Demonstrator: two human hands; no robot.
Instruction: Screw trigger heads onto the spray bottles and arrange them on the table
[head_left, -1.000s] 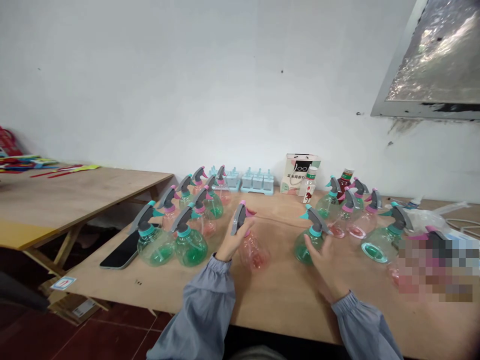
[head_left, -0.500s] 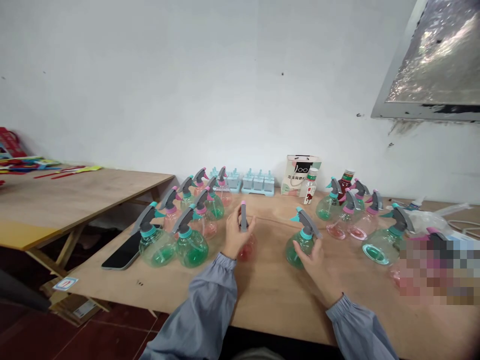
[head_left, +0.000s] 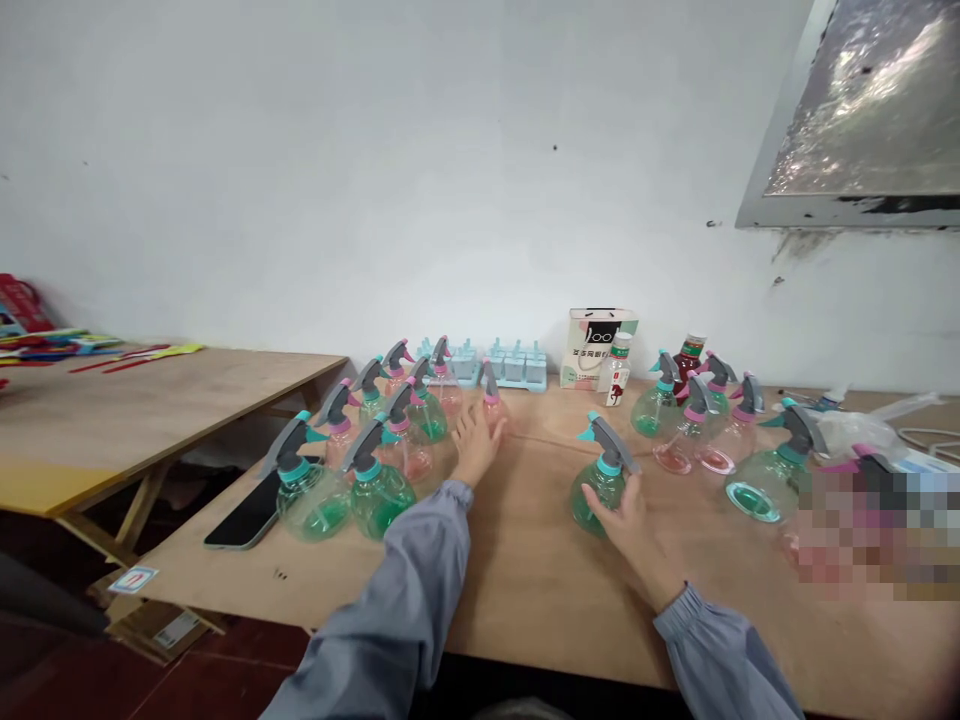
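Observation:
My left hand (head_left: 478,442) curves around the lower front of a pink spray bottle (head_left: 493,405) with a grey trigger head. The bottle is upright, and the hand covers part of its body. My right hand (head_left: 624,510) grips the side of a green spray bottle (head_left: 598,497) with a turquoise nozzle and collar. This bottle stands on the wooden table (head_left: 532,590). Left of my left hand, several pink and green spray bottles stand grouped, a green one (head_left: 382,495) nearest.
More spray bottles, including a green one (head_left: 765,485), stand at the right. Behind are pale blue popsicle molds (head_left: 514,368), a paper bag (head_left: 583,375) and a white labelled bottle (head_left: 616,375). A phone (head_left: 244,515) lies at the left. A side table (head_left: 187,400) stands beyond.
My left hand has moved the pink spray bottle away from me, toward the back of the table. My right hand stays at the green spray bottle.

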